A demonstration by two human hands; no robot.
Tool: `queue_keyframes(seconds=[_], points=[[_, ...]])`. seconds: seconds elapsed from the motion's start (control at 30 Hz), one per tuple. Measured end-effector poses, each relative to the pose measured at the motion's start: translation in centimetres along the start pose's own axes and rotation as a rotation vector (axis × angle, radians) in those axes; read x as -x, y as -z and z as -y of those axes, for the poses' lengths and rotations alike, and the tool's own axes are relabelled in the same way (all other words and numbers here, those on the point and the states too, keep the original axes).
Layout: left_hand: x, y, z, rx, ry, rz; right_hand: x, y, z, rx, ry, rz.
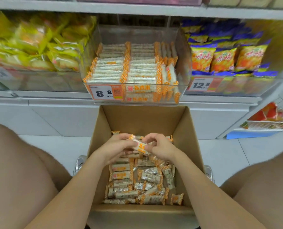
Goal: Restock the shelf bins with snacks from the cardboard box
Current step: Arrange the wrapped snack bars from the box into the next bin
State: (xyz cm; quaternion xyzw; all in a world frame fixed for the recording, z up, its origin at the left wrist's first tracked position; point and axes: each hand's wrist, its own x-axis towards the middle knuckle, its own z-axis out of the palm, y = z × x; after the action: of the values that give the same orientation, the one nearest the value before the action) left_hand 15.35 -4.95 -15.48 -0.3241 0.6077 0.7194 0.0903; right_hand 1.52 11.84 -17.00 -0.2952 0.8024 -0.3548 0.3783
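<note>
An open cardboard box (142,119) stands on the floor below the shelf, its bottom covered with loose white-and-orange snack bars (137,184). Both hands reach into it. My left hand (116,147) grips a small stack of the bars (140,146), and my right hand (160,146) pinches the same stack from the other side, above the loose ones. Right over the box, a clear shelf bin (183,63) holds neat rows of the same bars, with a price tag reading 8.8 on its front.
A bin of yellow snack bags (36,45) sits left of the clear bin, and blue-and-orange bags (220,53) fill the bin to the right. A wire basket (268,124) with red packs hangs at lower right. My knees flank the box.
</note>
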Motion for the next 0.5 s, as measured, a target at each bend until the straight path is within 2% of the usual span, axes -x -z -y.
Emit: queue_keyframes(seconds=[0.17,0.37,0.5], points=[[1.8,0.0,-5.1,-0.376,-0.24,-0.085,0.9,3.3,5.0,0.253,-0.024,0.092],[3.7,-1.1,-11.9,-0.413,-0.472,-0.064,5.0,9.7,12.1,0.299,0.109,0.072],[4.2,-2.9,-16.7,-0.326,-0.666,-0.141,7.3,13.6,14.6,0.124,0.218,-0.117]])
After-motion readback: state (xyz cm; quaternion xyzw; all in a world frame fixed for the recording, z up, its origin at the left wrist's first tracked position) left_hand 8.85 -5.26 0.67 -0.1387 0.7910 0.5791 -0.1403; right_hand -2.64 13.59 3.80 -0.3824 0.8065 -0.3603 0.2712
